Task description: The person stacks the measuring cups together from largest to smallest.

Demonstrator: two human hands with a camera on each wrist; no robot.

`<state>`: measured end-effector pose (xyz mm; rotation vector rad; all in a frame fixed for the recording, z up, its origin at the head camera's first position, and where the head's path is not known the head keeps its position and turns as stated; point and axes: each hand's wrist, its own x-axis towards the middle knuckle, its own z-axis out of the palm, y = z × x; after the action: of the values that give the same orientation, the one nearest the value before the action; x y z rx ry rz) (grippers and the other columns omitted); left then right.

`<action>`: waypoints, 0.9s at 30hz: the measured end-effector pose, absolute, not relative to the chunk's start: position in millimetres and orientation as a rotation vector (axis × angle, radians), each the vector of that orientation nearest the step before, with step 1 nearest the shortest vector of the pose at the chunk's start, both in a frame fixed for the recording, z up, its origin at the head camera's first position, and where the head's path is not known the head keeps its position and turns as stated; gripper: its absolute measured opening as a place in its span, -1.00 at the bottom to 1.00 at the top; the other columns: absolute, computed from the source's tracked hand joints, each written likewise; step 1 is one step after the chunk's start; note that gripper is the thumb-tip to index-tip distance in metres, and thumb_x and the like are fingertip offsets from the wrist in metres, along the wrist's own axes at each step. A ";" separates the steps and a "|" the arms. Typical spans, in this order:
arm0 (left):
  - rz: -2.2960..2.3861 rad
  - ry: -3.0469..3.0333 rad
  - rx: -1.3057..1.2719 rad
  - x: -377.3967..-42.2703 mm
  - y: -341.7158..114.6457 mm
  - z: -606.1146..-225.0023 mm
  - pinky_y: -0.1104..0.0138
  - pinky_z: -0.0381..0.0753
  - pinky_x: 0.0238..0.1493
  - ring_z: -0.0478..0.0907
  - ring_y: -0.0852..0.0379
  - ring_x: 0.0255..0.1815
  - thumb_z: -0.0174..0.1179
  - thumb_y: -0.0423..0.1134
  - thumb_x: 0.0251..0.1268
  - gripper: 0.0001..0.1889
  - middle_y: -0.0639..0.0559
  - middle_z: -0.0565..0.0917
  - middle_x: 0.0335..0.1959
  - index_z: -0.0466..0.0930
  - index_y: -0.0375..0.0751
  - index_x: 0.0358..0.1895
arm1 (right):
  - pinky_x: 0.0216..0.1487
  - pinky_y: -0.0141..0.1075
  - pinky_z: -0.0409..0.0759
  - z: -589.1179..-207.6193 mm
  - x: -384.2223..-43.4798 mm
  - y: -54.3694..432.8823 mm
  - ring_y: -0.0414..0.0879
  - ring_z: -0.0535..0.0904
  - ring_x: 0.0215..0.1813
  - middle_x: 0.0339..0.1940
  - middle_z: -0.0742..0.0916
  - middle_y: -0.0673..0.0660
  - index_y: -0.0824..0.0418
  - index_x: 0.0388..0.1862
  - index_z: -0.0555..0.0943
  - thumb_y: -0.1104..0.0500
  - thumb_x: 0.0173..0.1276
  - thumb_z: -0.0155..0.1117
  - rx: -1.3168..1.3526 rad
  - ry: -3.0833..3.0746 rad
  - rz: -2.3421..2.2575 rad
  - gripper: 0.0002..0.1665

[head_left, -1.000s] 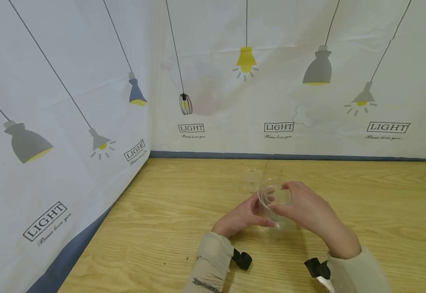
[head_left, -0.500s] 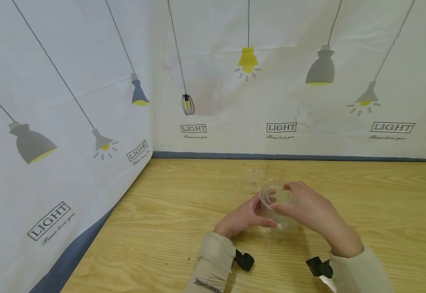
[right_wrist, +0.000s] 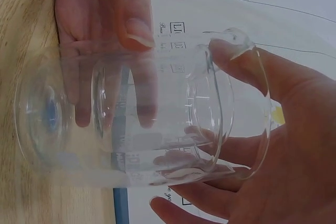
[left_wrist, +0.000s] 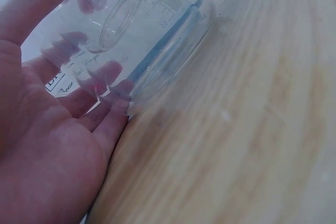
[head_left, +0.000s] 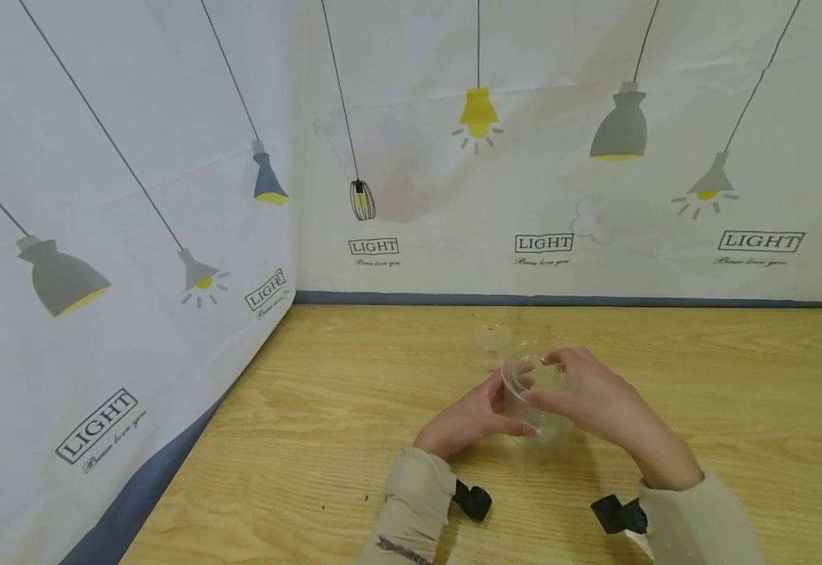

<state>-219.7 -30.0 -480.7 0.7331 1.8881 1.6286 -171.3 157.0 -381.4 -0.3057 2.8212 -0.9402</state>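
Observation:
A large clear beaker [head_left: 550,433] stands on the wooden table, its mouth facing up. My left hand [head_left: 467,416] holds its side from the left, thumb across the near wall and fingers around the back. Inside it sits a smaller clear beaker [right_wrist: 98,98], whose base shows above the large one's base. My right hand [head_left: 604,400] grips the smaller beaker near the rim from the right, thumb and fingers on either side. The left wrist view shows the left palm [left_wrist: 47,156] close to the glassy wall. Clear walls overlap, so the exact contact points are hard to tell.
Another small clear beaker [head_left: 491,339] stands behind the hands on the table [head_left: 297,447]. A white curtain [head_left: 432,188] printed with lamps borders the table at the back and left. Black straps [head_left: 473,501] hang at both wrists.
Both hands keep their hold, and the beakers stay in place. The head view has shifted very slightly.

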 end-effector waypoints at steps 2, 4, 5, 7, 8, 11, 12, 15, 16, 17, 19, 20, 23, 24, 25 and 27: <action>1.637 1.882 0.728 -219.8 -29.7 -480.7 0.29 0.13 0.22 0.09 0.34 0.27 0.32 -0.19 -0.01 -0.17 0.28 0.17 0.30 0.03 0.36 0.31 | -0.16 0.10 0.42 -381.1 -171.3 157.1 0.23 0.37 0.08 0.16 0.37 0.39 0.38 0.19 0.29 -0.38 0.04 0.13 -0.304 2.823 -0.937 0.00; 1.641 1.881 0.723 -219.7 -29.3 -480.5 0.30 0.12 0.22 0.09 0.34 0.27 0.32 -0.19 -0.01 -0.17 0.27 0.18 0.29 0.04 0.37 0.30 | -0.18 0.09 0.43 -381.0 -171.2 157.3 0.21 0.39 0.07 0.15 0.39 0.38 0.38 0.18 0.30 -0.39 0.04 0.13 -0.304 2.825 -0.937 0.00; 1.642 1.884 0.722 -219.6 -29.1 -480.3 0.30 0.11 0.22 0.09 0.34 0.27 0.33 -0.20 -0.01 -0.17 0.27 0.19 0.29 0.04 0.38 0.29 | -0.18 0.08 0.44 -380.8 -171.1 157.4 0.21 0.39 0.06 0.14 0.40 0.38 0.37 0.18 0.31 -0.39 0.04 0.13 -0.302 2.826 -0.936 0.00; 1.642 1.890 0.721 -219.3 -28.7 -479.8 0.30 0.12 0.23 0.09 0.35 0.27 0.32 -0.20 0.00 -0.18 0.27 0.19 0.29 0.04 0.40 0.28 | -0.19 0.06 0.44 -380.3 -171.0 157.4 0.20 0.40 0.06 0.13 0.41 0.37 0.38 0.17 0.31 -0.39 0.04 0.13 -0.302 2.828 -0.932 0.00; 1.642 1.892 0.721 -219.2 -28.6 -479.5 0.30 0.12 0.23 0.09 0.35 0.27 0.32 -0.21 0.00 -0.18 0.26 0.19 0.29 0.03 0.40 0.28 | -0.19 0.06 0.45 -380.0 -170.9 157.3 0.20 0.40 0.05 0.12 0.42 0.37 0.37 0.17 0.32 -0.39 0.04 0.13 -0.301 2.829 -0.929 -0.01; 1.638 1.896 0.717 -218.6 -28.7 -479.4 0.29 0.12 0.23 0.09 0.35 0.27 0.32 -0.21 0.01 -0.18 0.25 0.19 0.29 0.03 0.41 0.28 | -0.19 0.06 0.45 -379.4 -170.7 156.9 0.21 0.40 0.05 0.11 0.43 0.37 0.37 0.17 0.32 -0.39 0.04 0.13 -0.298 2.831 -0.921 -0.01; 1.637 1.894 0.716 -218.4 -28.9 -479.5 0.29 0.12 0.23 0.09 0.35 0.27 0.32 -0.21 0.00 -0.18 0.25 0.19 0.29 0.03 0.41 0.28 | -0.19 0.06 0.45 -379.3 -170.6 156.7 0.21 0.40 0.05 0.11 0.43 0.37 0.38 0.16 0.33 -0.39 0.04 0.13 -0.299 2.834 -0.918 -0.01; 1.636 1.896 0.721 -218.5 -29.2 -479.7 0.30 0.11 0.23 0.09 0.35 0.27 0.32 -0.20 -0.01 -0.17 0.24 0.19 0.29 0.02 0.41 0.28 | -0.20 0.07 0.45 -379.8 -170.6 156.5 0.21 0.41 0.05 0.12 0.43 0.37 0.37 0.16 0.33 -0.39 0.03 0.13 -0.298 2.840 -0.914 -0.01; 1.637 1.897 0.723 -218.6 -29.2 -479.7 0.30 0.11 0.23 0.09 0.35 0.27 0.33 -0.20 -0.01 -0.17 0.25 0.19 0.29 0.02 0.41 0.28 | -0.19 0.08 0.44 -380.0 -170.7 156.4 0.22 0.40 0.05 0.12 0.42 0.37 0.37 0.16 0.33 -0.39 0.03 0.13 -0.300 2.843 -0.912 -0.01; 1.637 1.899 0.725 -218.6 -29.3 -479.7 0.30 0.10 0.23 0.09 0.35 0.27 0.33 -0.20 -0.01 -0.17 0.25 0.19 0.29 0.02 0.41 0.28 | -0.18 0.08 0.44 -380.2 -170.7 156.4 0.22 0.40 0.06 0.13 0.42 0.37 0.37 0.16 0.33 -0.39 0.03 0.13 -0.300 2.844 -0.911 -0.01; 1.639 1.897 0.727 -219.0 -29.4 -479.6 0.31 0.10 0.23 0.09 0.35 0.27 0.33 -0.21 -0.01 -0.16 0.25 0.19 0.29 0.02 0.41 0.28 | -0.18 0.09 0.44 -380.6 -170.8 156.4 0.22 0.40 0.06 0.13 0.42 0.37 0.37 0.16 0.33 -0.39 0.03 0.13 -0.299 2.847 -0.909 -0.01; 1.642 1.892 0.727 -219.1 -29.4 -479.7 0.31 0.10 0.23 0.09 0.35 0.27 0.32 -0.22 -0.01 -0.16 0.25 0.18 0.29 0.02 0.41 0.28 | -0.17 0.09 0.43 -380.6 -170.9 156.4 0.22 0.40 0.06 0.14 0.41 0.38 0.37 0.16 0.33 -0.39 0.03 0.13 -0.300 2.847 -0.906 -0.01; 1.644 1.883 0.726 -219.4 -29.3 -480.0 0.32 0.11 0.22 0.09 0.35 0.27 0.32 -0.22 0.00 -0.16 0.24 0.19 0.30 0.02 0.41 0.28 | -0.16 0.10 0.43 -380.6 -170.6 156.5 0.22 0.39 0.07 0.14 0.41 0.38 0.37 0.16 0.33 -0.39 0.04 0.12 -0.295 2.850 -0.899 -0.01; 1.645 1.880 0.726 -219.5 -29.2 -480.0 0.32 0.11 0.22 0.09 0.35 0.27 0.32 -0.22 0.00 -0.16 0.23 0.19 0.30 0.02 0.41 0.28 | -0.16 0.11 0.42 -380.5 -170.5 156.5 0.23 0.39 0.07 0.14 0.41 0.38 0.38 0.16 0.33 -0.39 0.04 0.12 -0.295 2.852 -0.896 -0.01; 1.646 1.878 0.726 -219.7 -29.1 -479.9 0.33 0.11 0.22 0.09 0.35 0.27 0.32 -0.23 0.00 -0.16 0.24 0.19 0.30 0.01 0.41 0.28 | -0.16 0.11 0.42 -380.5 -170.3 156.6 0.23 0.38 0.08 0.14 0.40 0.38 0.38 0.16 0.33 -0.39 0.04 0.12 -0.295 2.854 -0.892 -0.01; 1.645 1.884 0.725 -219.6 -29.1 -479.8 0.33 0.12 0.22 0.10 0.35 0.27 0.32 -0.23 0.00 -0.16 0.24 0.19 0.29 0.01 0.40 0.29 | -0.16 0.12 0.42 -380.5 -170.1 156.6 0.24 0.38 0.08 0.14 0.40 0.39 0.38 0.16 0.33 -0.39 0.05 0.11 -0.300 2.857 -0.884 -0.02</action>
<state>-219.6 -29.1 -479.8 0.7254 1.8836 1.6449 -170.1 156.6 -380.5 -0.3004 2.8568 -0.8840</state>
